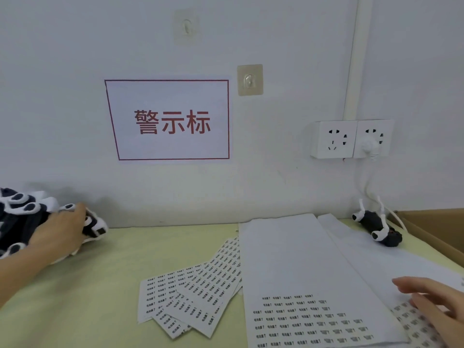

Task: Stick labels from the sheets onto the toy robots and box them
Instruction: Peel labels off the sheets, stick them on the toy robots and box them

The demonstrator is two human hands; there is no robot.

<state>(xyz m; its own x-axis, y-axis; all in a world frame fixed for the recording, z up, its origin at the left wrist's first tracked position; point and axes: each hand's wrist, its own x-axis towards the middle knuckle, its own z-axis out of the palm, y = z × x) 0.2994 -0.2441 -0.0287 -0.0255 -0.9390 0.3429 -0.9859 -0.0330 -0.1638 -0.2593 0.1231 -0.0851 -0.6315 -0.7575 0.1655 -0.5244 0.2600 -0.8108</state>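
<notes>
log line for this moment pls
left hand grips toy robot at pile | right hand open over label sheet | lone robot beside box

I'm at a small packing station in a workshop: a table (100, 285) with a pale green mat against a white wall, a red-bordered sign (170, 120) taped up, label sheets (195, 292) fanned out, toy robots (22, 217) heaped far left, a cardboard box (437, 229) at right, sockets (351, 139) above.

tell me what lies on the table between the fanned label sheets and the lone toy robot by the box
In the head view, the long, mostly peeled white label sheet lies between the fanned label sheets and black-and-white toy robot.
</notes>
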